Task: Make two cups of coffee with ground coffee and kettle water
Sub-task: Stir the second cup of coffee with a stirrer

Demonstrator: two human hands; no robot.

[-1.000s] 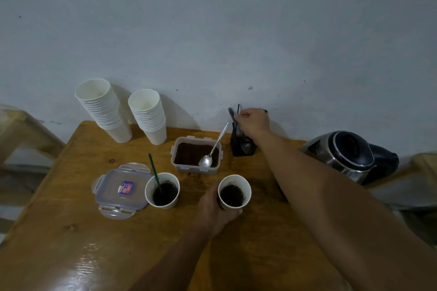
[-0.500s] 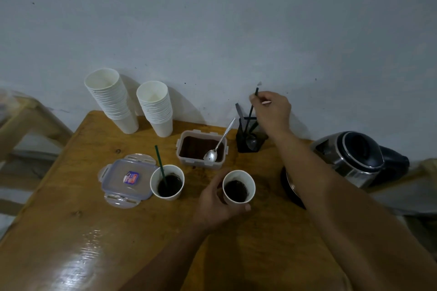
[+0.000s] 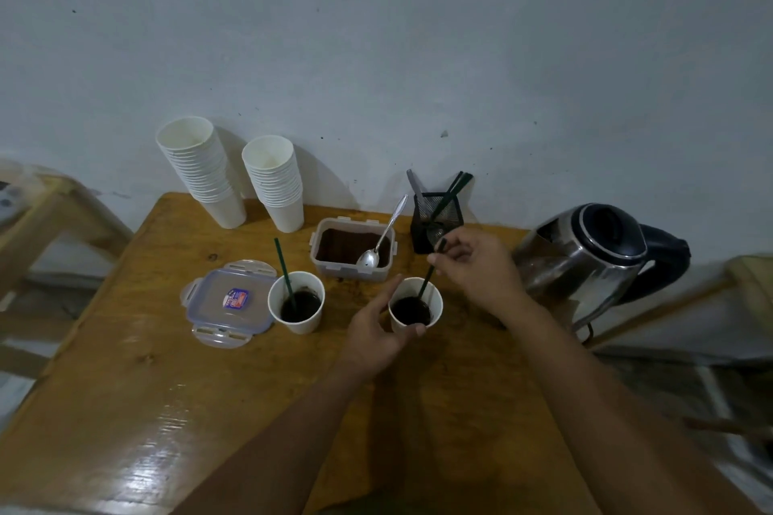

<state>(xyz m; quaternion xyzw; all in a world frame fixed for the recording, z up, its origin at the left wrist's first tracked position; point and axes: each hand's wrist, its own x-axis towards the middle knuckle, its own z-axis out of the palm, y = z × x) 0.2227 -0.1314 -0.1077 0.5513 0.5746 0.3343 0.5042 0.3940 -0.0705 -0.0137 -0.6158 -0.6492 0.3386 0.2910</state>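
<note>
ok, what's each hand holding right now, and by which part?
Right hand pinches a green stirrer near its top end, tip in the right cup. Left hand grips that cup by its side wall.

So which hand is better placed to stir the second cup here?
Probably the right hand: it already pinches the green stirrer, whose tip is in the right cup. The left hand is around that cup, steadying it.

A small blue-and-red sticker [image 3: 235,299] sits on the clear plastic container lid [image 3: 228,302]. Its print is too small to read. No other text appears.
</note>
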